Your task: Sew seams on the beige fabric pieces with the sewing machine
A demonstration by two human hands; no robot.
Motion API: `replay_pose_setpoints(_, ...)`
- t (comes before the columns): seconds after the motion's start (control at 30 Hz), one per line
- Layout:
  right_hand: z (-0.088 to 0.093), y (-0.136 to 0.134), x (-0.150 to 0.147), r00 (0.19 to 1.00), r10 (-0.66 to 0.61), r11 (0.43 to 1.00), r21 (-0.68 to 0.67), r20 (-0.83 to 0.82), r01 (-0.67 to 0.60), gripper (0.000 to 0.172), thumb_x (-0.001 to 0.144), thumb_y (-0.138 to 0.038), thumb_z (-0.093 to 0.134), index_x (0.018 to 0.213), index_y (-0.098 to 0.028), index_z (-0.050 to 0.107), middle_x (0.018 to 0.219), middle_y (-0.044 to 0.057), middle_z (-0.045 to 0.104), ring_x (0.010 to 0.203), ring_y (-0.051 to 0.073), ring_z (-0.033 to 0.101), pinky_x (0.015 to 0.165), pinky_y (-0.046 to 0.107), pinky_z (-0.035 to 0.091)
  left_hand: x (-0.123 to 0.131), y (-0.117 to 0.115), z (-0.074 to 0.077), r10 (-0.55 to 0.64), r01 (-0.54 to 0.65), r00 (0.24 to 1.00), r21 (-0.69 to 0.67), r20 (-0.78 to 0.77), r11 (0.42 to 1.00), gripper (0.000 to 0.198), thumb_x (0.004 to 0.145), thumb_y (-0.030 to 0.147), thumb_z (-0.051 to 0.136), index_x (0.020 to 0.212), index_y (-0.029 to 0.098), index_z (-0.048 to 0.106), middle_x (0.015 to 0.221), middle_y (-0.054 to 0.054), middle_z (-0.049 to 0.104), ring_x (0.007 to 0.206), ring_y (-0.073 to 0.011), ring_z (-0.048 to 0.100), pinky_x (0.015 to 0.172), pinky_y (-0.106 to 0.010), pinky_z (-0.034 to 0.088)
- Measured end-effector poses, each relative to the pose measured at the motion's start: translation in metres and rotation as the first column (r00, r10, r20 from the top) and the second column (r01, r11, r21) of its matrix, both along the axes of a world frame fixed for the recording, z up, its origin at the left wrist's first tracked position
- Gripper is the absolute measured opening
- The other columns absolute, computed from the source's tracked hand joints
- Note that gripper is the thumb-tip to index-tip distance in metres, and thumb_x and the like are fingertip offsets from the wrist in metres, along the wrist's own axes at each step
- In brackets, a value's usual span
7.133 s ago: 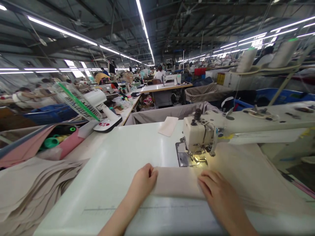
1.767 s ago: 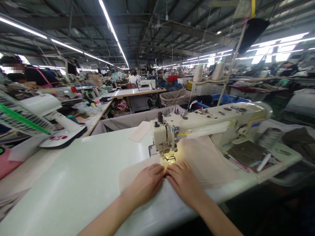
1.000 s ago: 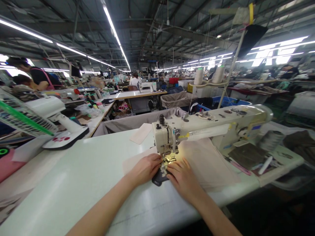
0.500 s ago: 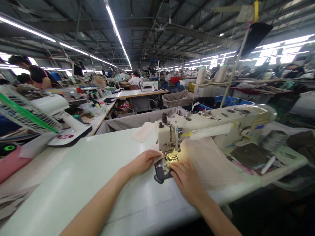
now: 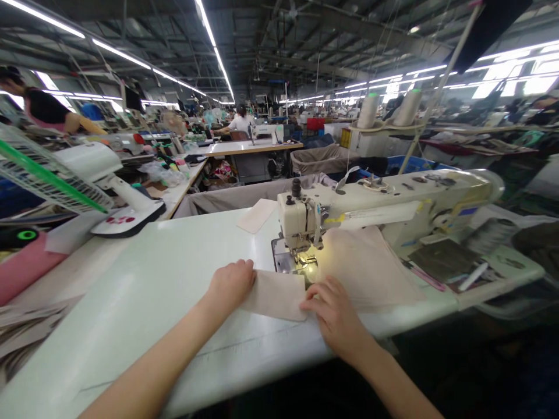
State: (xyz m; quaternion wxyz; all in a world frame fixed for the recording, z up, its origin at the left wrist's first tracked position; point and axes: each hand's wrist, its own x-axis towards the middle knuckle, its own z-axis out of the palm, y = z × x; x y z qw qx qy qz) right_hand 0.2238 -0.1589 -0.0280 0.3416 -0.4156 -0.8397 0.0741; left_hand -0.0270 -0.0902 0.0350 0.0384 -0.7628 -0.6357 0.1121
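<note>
A small beige fabric piece point(image 5: 275, 294) lies on the white sewing table point(image 5: 144, 302), just in front of the sewing machine point(image 5: 375, 206). My left hand point(image 5: 229, 285), fingers curled, grips the piece's left edge. My right hand point(image 5: 334, 311) pinches its right edge, fingers pressed on the cloth. A larger beige cloth point(image 5: 367, 267) spreads under the machine arm to the right. The needle area point(image 5: 305, 259) is lit just beyond the piece.
A white desk fan point(image 5: 91, 180) stands at the table's left. A loose beige patch point(image 5: 257, 215) lies behind the machine head. Stacked fabric point(image 5: 26, 331) sits lower left. Thread cones point(image 5: 386, 107) stand behind. Other people work at far tables.
The dark patterned patch seen under my hands half a second ago is out of sight. Both hands have drawn back from the needle and now hold a beige piece flat on the table.
</note>
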Motion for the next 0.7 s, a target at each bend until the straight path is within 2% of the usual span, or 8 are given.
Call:
replay_pose_setpoints(0.1, -0.001, -0.003, 0.000, 1.000, 0.022, 1.000, -0.007, 0.020, -0.022, 0.042, 0.079, 0.007, 0.045, 0.091, -0.024, 0.071, 0.093, 0.002, 0.063, 0.095, 0.020, 0.057, 0.113, 0.050, 0.030, 0.008, -0.005, 0.002, -0.026, 0.026, 1.000, 0.024, -0.005, 0.999, 0.023, 0.097, 0.011, 0.044, 0.102, 0.011, 0.066, 0.098, -0.017, 0.070, 0.093, -0.0325, 0.071, 0.076, -0.044, 0.057)
replay_pose_setpoints(0.17, -0.002, -0.004, 0.001, 0.999, 0.040, 0.999, -0.008, 0.022, -0.040, 0.041, 0.080, 0.007, 0.047, 0.093, -0.024, 0.071, 0.093, 0.002, 0.063, 0.094, 0.020, 0.056, 0.112, 0.050, 0.030, 0.016, -0.010, 0.001, -0.216, 0.212, 0.975, 0.064, 0.057, 0.975, 0.022, 0.095, 0.009, 0.047, 0.105, 0.013, 0.067, 0.107, -0.016, 0.069, 0.101, -0.0310, 0.069, 0.082, -0.044, 0.057)
replay_pose_setpoints(0.23, -0.001, -0.006, 0.003, 0.998, 0.057, 0.998, -0.012, 0.026, -0.057, 0.040, 0.082, 0.006, 0.048, 0.095, -0.024, 0.071, 0.094, 0.002, 0.064, 0.096, 0.020, 0.056, 0.112, 0.050, 0.030, 0.024, -0.014, -0.005, -0.508, 0.491, 0.843, 0.131, 0.177, 0.861, 0.026, 0.096, 0.010, 0.051, 0.116, 0.017, 0.065, 0.125, -0.014, 0.066, 0.118, -0.0294, 0.063, 0.098, -0.047, 0.053)
replay_pose_setpoints(0.3, -0.001, -0.007, 0.005, 0.997, 0.070, 0.997, -0.017, 0.025, -0.069, 0.039, 0.085, 0.005, 0.047, 0.096, -0.024, 0.070, 0.096, 0.002, 0.065, 0.099, 0.021, 0.057, 0.112, 0.050, 0.029, 0.028, -0.016, -0.015, -0.688, 0.657, 0.664, 0.210, 0.292, 0.724, 0.034, 0.099, 0.014, 0.051, 0.131, 0.020, 0.059, 0.141, -0.012, 0.059, 0.134, -0.0275, 0.053, 0.113, -0.049, 0.044)
replay_pose_setpoints(0.37, -0.002, -0.008, 0.006, 0.998, 0.060, 0.998, -0.019, 0.008, -0.060, 0.037, 0.088, 0.003, 0.046, 0.101, -0.023, 0.069, 0.101, 0.004, 0.067, 0.102, 0.022, 0.058, 0.110, 0.050, 0.033, 0.029, -0.016, -0.026, -0.712, 0.664, 0.596, 0.271, 0.371, 0.697, 0.040, 0.102, 0.017, 0.046, 0.141, 0.021, 0.051, 0.147, -0.011, 0.055, 0.140, -0.0265, 0.046, 0.118, -0.052, 0.038)
replay_pose_setpoints(0.5, -0.007, -0.001, 0.002, 0.990, -0.108, 0.992, -0.077, -0.095, 0.101, 0.035, 0.096, -0.009, 0.041, 0.124, -0.015, 0.061, 0.113, 0.012, 0.067, 0.104, 0.026, 0.060, 0.097, 0.046, 0.046, 0.021, -0.010, -0.044, -0.630, 0.534, 0.593, 0.341, 0.502, 0.774, 0.045, 0.105, 0.021, 0.038, 0.150, 0.023, 0.040, 0.151, -0.014, 0.050, 0.142, -0.0253, 0.045, 0.118, -0.052, 0.039)
replay_pose_setpoints(0.57, -0.007, 0.005, -0.003, 0.976, -0.166, 0.977, -0.161, -0.144, 0.142, 0.037, 0.096, -0.012, 0.040, 0.129, -0.013, 0.058, 0.112, 0.013, 0.068, 0.104, 0.027, 0.061, 0.094, 0.045, 0.048, 0.018, -0.010, -0.047, -0.594, 0.494, 0.590, 0.338, 0.546, 0.801, 0.046, 0.106, 0.021, 0.037, 0.151, 0.024, 0.039, 0.152, -0.014, 0.047, 0.143, -0.0247, 0.043, 0.119, -0.051, 0.038)
replay_pose_setpoints(0.7, 0.002, 0.014, -0.012, 0.943, -0.194, 0.931, -0.354, -0.271, 0.089, 0.041, 0.094, -0.017, 0.044, 0.133, -0.016, 0.056, 0.107, 0.009, 0.069, 0.094, 0.022, 0.065, 0.090, 0.038, 0.050, 0.018, -0.012, -0.045, -0.570, 0.484, 0.601, 0.312, 0.559, 0.817, 0.045, 0.106, 0.024, 0.035, 0.150, 0.024, 0.041, 0.153, -0.014, 0.046, 0.144, -0.0263, 0.042, 0.120, -0.055, 0.035)
